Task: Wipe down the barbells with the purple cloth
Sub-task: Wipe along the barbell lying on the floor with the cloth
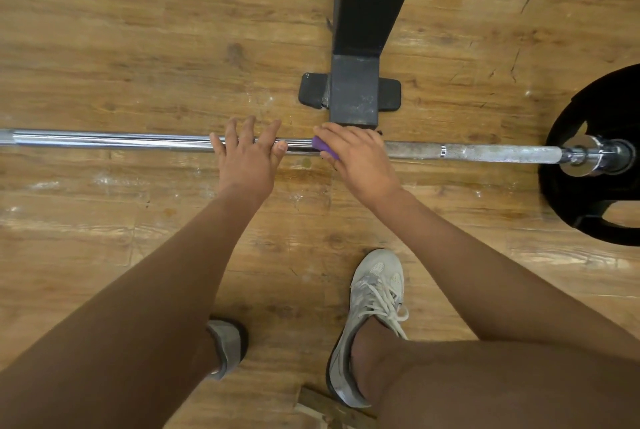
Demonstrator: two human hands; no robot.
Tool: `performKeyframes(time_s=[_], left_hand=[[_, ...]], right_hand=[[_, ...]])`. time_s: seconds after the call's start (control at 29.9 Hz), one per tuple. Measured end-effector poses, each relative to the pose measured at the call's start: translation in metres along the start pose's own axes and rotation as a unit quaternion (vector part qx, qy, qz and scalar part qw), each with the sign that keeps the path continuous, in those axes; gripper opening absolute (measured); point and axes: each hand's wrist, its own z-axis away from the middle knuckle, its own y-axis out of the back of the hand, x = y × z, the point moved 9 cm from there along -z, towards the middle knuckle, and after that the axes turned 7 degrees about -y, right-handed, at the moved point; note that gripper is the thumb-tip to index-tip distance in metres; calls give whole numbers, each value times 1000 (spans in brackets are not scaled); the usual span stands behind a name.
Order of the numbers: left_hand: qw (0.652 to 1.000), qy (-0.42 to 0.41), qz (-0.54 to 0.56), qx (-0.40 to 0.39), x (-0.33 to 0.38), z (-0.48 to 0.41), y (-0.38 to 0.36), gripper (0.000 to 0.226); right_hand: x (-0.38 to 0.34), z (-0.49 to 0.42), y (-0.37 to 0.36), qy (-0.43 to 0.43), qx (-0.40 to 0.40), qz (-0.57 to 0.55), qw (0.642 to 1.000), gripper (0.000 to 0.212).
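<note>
A steel barbell (114, 141) lies across the wooden floor from the left edge to a black weight plate (602, 206) at the right. Its left part is shiny; the part right of my hands looks dull and chalky. My right hand (360, 161) is wrapped over the bar near its middle, shut on a purple cloth (323, 148) that shows at the thumb side. My left hand (246, 158) rests flat on the bar just to the left, fingers spread, holding nothing.
A black metal rack foot (356, 89) with a rubber pad stands just beyond the bar, close behind my right hand. My two feet in grey shoes (374, 317) are on the floor below the bar. A wood scrap (325, 408) lies at the bottom edge.
</note>
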Motion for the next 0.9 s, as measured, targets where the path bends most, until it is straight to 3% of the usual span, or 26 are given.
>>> performKeyframes(time_s=[0.37,0.5,0.67,0.9], left_hand=[[1000,5,3,-19,2,-7,5,50],[1000,1,4,-23,4,-6,5,50],[999,3,2,-33,4,-4,5,50],[1000,-1,-2,-11,5,7,1,47]], right_hand=[[85,24,25,-104,54,-26,993,41],[60,20,20,-132,65,-36,988,39],[34,12,9,-58,22,-26,998,42],[43,21,11,-125,44,-43,990,39]])
